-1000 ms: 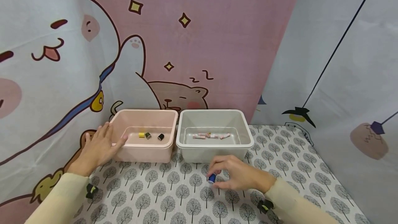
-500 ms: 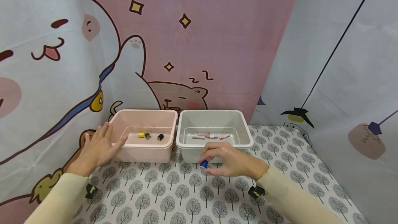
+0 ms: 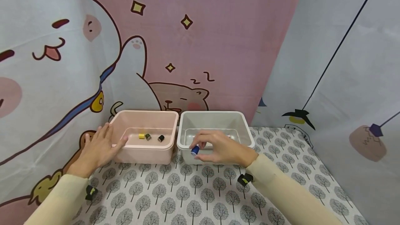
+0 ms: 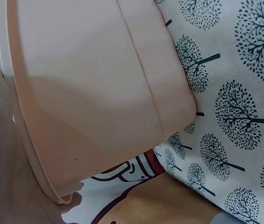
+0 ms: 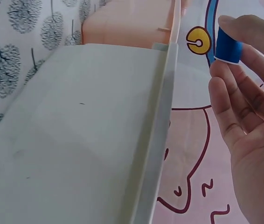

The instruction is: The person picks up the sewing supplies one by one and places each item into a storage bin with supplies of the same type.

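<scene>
My right hand (image 3: 215,145) pinches a small blue spool of thread (image 3: 195,150) between thumb and fingers, above the front rim of the grey-white bin (image 3: 215,113). In the right wrist view the blue spool (image 5: 228,45) is tilted between thumb and fingers, beyond the bin's rim. My left hand (image 3: 97,148) rests on the left front corner of the pink bin (image 3: 147,152), its fingers stretched out along the rim. Inside the pink bin lie a yellow spool (image 3: 142,136), a dark green spool (image 3: 148,136) and a black spool (image 3: 160,138).
The bins stand side by side at the back of a table covered with a tree-print cloth (image 3: 168,190). Behind them hangs a cartoon-print curtain (image 3: 218,44). My right hand hides most of the grey-white bin's contents.
My right hand has lifted the blue spool from low in front of the grey-white bin, up and to the left, over its front rim. The left hand stays in place.
</scene>
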Motion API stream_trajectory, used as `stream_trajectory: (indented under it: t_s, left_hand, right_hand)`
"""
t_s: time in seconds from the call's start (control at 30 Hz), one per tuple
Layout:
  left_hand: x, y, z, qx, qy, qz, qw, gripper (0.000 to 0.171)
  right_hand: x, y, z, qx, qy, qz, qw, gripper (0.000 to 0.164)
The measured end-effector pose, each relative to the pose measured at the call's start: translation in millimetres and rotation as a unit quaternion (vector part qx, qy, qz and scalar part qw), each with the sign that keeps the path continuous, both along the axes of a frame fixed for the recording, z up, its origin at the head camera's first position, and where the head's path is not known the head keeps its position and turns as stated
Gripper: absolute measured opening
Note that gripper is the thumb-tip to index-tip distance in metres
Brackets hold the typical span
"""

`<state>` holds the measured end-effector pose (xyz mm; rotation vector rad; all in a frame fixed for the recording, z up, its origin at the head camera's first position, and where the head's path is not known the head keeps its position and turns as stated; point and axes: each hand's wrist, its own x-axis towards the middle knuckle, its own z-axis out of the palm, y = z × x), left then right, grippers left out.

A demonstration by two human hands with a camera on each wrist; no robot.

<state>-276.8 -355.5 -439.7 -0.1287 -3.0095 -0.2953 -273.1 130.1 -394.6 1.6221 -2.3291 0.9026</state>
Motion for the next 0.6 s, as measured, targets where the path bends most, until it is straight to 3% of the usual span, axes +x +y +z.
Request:
stream_trajectory:
  t_s: [0.6]
  left_hand:
    - [1.1,1,-0.9,0.004,-0.001,0.004,1.0000,0.115]
  right_hand:
    - [-39.3,-31,15.9,-0.003,0.023,-0.036,0.999,0.029]
